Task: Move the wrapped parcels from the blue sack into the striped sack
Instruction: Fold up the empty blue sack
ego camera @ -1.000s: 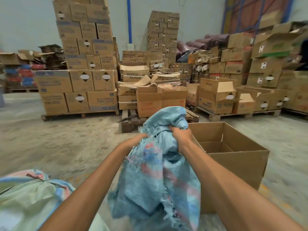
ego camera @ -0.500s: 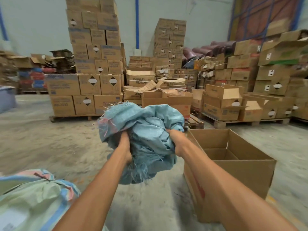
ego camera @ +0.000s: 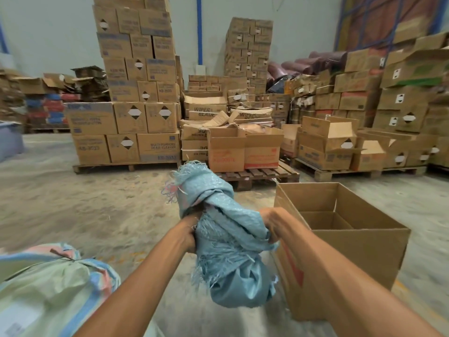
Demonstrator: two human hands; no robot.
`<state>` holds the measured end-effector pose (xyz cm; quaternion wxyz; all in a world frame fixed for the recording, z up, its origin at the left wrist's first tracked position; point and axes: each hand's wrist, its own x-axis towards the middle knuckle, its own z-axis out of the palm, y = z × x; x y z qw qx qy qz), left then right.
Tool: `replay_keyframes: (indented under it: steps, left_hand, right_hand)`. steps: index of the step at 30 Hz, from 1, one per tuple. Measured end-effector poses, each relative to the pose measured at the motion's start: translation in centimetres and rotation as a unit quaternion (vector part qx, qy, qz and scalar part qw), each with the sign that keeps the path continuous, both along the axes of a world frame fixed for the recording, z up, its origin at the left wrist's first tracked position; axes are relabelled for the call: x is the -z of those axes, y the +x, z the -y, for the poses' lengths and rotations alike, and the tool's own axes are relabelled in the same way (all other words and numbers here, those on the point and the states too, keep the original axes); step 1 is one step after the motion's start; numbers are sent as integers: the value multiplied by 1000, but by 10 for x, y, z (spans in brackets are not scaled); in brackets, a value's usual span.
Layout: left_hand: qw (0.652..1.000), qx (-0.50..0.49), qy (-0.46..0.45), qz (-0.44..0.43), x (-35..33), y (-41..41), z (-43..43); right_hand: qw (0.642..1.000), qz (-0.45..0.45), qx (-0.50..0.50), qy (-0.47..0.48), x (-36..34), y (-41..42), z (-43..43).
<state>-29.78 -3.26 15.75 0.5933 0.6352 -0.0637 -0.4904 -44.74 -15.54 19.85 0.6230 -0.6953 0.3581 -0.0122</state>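
The blue sack [ego camera: 228,234] is a limp, frayed woven bag, bunched into a bundle in mid-air in front of me. My left hand [ego camera: 188,235] grips its left side and my right hand [ego camera: 269,223] grips its right side. The sack's frayed end sticks up above my hands and another fold hangs below them. The striped sack [ego camera: 48,288], pale green with blue and pink bands, lies full and bulging on the floor at the bottom left, its mouth gathered. No wrapped parcels show.
An open, empty cardboard box [ego camera: 345,242] stands on the floor just right of my hands. Pallets stacked with cartons [ego camera: 126,122] line the back and right. A wooden pallet [ego camera: 257,175] with two boxes sits straight ahead. Sandy concrete floor [ego camera: 85,207] spreads to the left.
The blue sack went from hanging long between my hands to a crumpled bundle, and is now squeezed tighter and lower. The view has shifted slightly to the left.
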Motion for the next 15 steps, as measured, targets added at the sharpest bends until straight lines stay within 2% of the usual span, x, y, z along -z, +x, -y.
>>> replay_keyframes:
  steps: [1,2,3,5,6,7,8,9,10,11,12,13,14,15]
  left_hand:
    - [999,-37,-18,9,1,5,3]
    - [994,-79,-73,-1,6,20,12]
    - [986,-139,-91,11,6,27,16]
    - [956,-268,-84,90,-12,19,6]
    - [942,-295,-74,139,-15,21,4]
    - [937,-297,-67,173,-16,20,2]
    - [929,-313,-37,193,-15,25,3]
    - [916,-347,-5,202,-11,31,3]
    - [902,-372,32,218,-8,40,3]
    - [891,-374,68,247,-8,42,0]
    - [883,-362,102,280,-7,44,-1]
    - [871,-347,118,327,-7,43,-1]
    - [856,-326,121,383,-7,41,-1]
    - [834,-298,130,446,-9,35,-1]
  right_hand:
    - [999,-32,-16,-14,1,9,2]
    - [998,-48,-35,-15,-1,11,-1]
    - [998,-43,-37,6,-3,17,-2]
    - [995,43,45,82,-11,31,-6]
    - [990,88,85,74,-12,39,-9]
    - [985,121,125,10,-10,49,-13]
    - [977,127,124,-122,-6,57,-22]
    - [948,125,97,-276,3,64,-28]
    - [888,131,72,-434,8,68,-36]
    - [803,152,56,-574,12,72,-41]
    - [717,176,29,-674,10,71,-49]
    - [643,202,-22,-739,13,75,-51]
    - [586,214,-83,-777,15,78,-54]
    - [554,223,-129,-791,16,83,-56]
